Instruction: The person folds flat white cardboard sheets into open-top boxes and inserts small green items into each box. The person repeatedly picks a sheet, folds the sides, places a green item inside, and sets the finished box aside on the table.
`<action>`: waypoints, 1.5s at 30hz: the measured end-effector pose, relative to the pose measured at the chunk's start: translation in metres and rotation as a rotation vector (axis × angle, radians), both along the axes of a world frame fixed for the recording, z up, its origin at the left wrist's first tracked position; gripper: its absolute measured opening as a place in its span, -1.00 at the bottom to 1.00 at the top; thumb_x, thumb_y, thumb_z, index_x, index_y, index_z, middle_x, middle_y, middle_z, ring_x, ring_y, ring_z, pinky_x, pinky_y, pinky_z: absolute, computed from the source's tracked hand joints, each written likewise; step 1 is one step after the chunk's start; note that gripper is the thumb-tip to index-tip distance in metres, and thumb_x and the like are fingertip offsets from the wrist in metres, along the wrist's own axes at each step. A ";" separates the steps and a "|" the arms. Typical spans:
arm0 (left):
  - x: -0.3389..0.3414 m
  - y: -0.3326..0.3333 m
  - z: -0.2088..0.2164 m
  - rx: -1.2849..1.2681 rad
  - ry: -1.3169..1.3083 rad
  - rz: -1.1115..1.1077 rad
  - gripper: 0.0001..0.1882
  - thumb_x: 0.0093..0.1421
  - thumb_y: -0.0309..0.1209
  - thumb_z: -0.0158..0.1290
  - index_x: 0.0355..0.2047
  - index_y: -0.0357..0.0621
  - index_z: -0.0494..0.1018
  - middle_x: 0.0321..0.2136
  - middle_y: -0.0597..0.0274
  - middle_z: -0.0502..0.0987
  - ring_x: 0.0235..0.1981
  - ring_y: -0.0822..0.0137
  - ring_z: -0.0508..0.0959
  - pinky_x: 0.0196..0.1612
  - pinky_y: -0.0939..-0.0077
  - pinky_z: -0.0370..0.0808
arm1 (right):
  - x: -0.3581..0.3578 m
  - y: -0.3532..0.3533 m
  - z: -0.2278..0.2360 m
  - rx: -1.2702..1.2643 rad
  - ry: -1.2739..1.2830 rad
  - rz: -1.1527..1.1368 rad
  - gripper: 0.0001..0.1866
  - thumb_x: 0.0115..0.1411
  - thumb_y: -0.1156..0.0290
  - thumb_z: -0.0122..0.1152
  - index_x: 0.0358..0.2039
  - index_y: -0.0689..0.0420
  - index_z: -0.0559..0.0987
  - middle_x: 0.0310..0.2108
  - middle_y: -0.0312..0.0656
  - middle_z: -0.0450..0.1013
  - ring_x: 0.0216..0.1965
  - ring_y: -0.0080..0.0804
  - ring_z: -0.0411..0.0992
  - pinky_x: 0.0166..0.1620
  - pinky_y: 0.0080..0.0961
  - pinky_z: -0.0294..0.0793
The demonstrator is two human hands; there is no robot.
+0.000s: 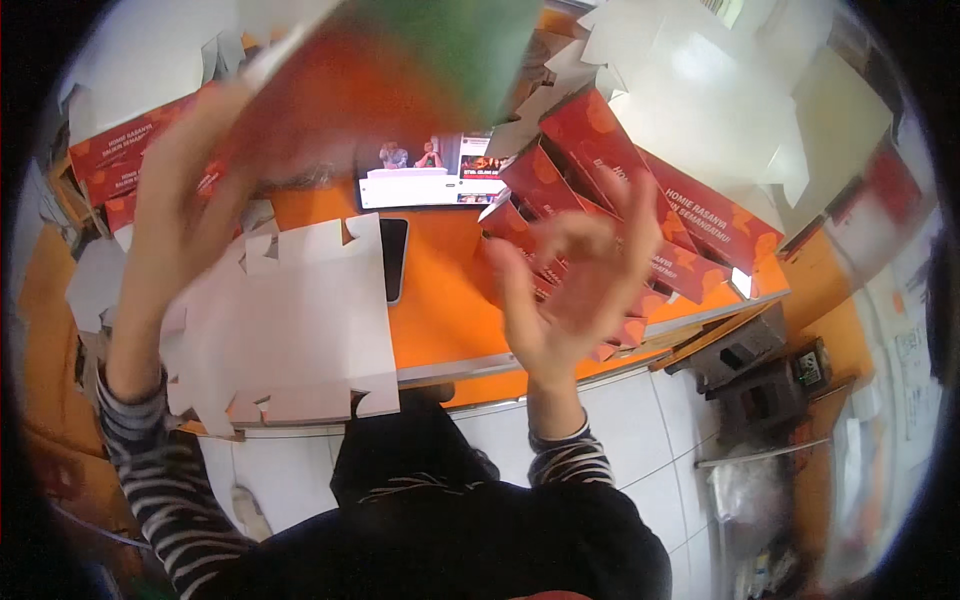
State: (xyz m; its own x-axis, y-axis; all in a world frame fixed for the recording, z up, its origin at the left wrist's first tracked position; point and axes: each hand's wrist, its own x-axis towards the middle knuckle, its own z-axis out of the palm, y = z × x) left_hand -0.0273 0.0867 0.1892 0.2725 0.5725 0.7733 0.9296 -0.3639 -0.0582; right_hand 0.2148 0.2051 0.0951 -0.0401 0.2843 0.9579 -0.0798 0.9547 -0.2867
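My left hand [185, 200], raised and blurred, closes on the near left edge of a red and green cardboard piece [410, 70] held up close to the view. Motion smears the piece, so whether it is flat or folded is unclear. My right hand [590, 290] has its fingers spread and curved, palm up, with nothing in it. Behind that hand stand several red printed cardboard boxes [690, 225], packed together at the table's right. Below my left hand lies a stack of flat white die-cut cardboard [300, 310] with slots and tabs.
On the orange table [450, 300] a tablet [425, 175] plays a video, with a dark phone-like device [396, 255] nearer. More red cardboard [120, 150] is at the left, and large white sheets [700, 90] lie at the far right. Grey blocks [750, 370] stand beyond the table's right edge.
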 end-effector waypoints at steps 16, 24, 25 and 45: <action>0.214 0.173 0.059 -0.240 0.490 -0.291 -0.67 -0.07 -0.41 -0.07 -0.26 0.02 0.53 -0.52 0.12 0.57 -0.37 0.16 0.58 -0.14 0.21 0.38 | 0.020 -0.058 -0.039 0.030 -0.040 0.265 -0.58 -0.04 0.61 0.23 -0.13 0.27 0.38 -0.19 0.07 0.32 -0.34 -0.35 0.41 -0.39 -0.58 0.46; 0.185 0.162 0.041 0.410 0.379 -0.389 -0.65 0.07 -0.22 -0.01 -0.10 0.09 0.45 -0.13 0.10 0.47 -0.09 0.22 0.48 0.13 0.12 0.15 | 0.001 -0.032 -0.054 -0.143 -0.080 0.120 -0.73 0.01 0.64 0.14 -0.21 0.29 0.45 -0.22 0.01 0.37 -0.45 -0.47 0.39 -0.52 -0.71 0.31; 0.175 0.157 0.040 0.451 0.305 -0.463 -0.63 0.06 -0.19 0.01 -0.09 0.10 0.45 -0.13 0.10 0.47 -0.09 0.17 0.48 0.11 0.13 0.18 | 0.003 -0.030 -0.056 -0.163 -0.113 0.104 -0.73 0.01 0.64 0.14 -0.21 0.28 0.45 -0.21 0.00 0.37 -0.45 -0.47 0.39 -0.52 -0.70 0.31; 0.004 -0.104 -0.169 -0.833 0.125 0.150 -0.55 0.01 -0.38 0.10 -0.05 -0.21 0.36 -0.18 0.05 0.43 -0.18 0.09 0.47 -0.17 0.30 0.45 | -0.032 -0.054 -0.101 0.025 -0.995 0.323 -0.71 -0.05 0.53 0.13 -0.23 0.18 0.52 -0.18 -0.11 0.49 -0.16 -0.19 0.49 -0.10 -0.34 0.48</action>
State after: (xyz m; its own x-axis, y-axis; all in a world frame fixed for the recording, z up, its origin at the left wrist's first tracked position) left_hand -0.0236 -0.0171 0.0204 0.2036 0.9776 0.0531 0.9759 -0.2070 0.0684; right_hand 0.1831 0.1515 -0.0060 -0.8843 0.0998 0.4562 -0.0714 0.9365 -0.3433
